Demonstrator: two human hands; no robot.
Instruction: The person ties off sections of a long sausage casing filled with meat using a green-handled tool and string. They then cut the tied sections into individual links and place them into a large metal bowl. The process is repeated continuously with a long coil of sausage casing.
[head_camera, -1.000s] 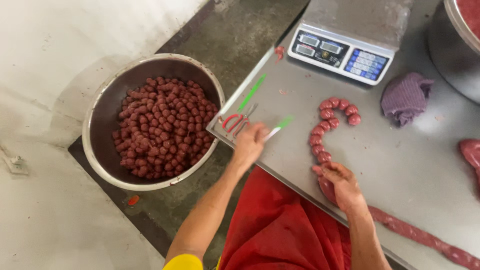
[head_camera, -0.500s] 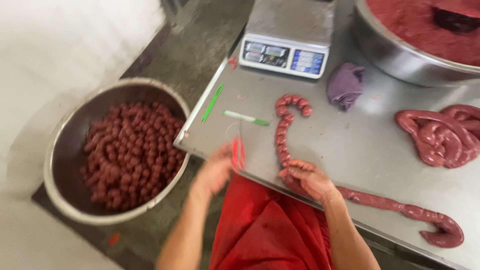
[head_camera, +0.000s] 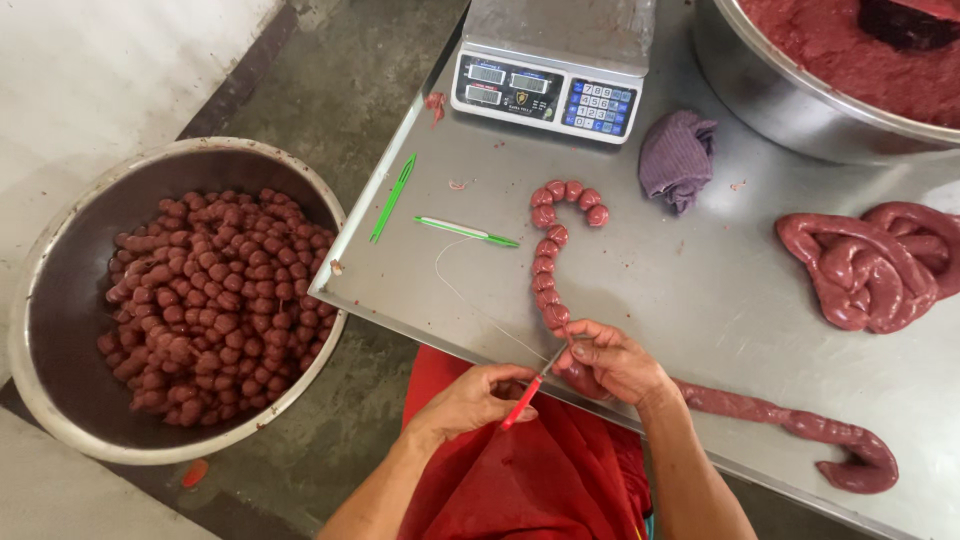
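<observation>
At the near edge of the steel table (head_camera: 700, 300), my right hand (head_camera: 610, 362) closes around the sausage rope (head_camera: 548, 270), pinching it just where the tied links end and the smooth, untied casing begins. My left hand (head_camera: 470, 400) sits just beside it, off the table's edge over my red apron (head_camera: 540, 480), fingers curled shut on red-handled scissors (head_camera: 520, 400) whose blades angle up toward the pinch. From my right hand the links run away from me as small, plump, glossy red beads, curling into a hook near the scale (head_camera: 545, 85). A thin white string (head_camera: 470, 300) trails from the pinch across the dull metal. The untied length (head_camera: 790, 425) lies soft and lumpy to my right. A round metal basin (head_camera: 60, 300) of cut links sits below on the left.
</observation>
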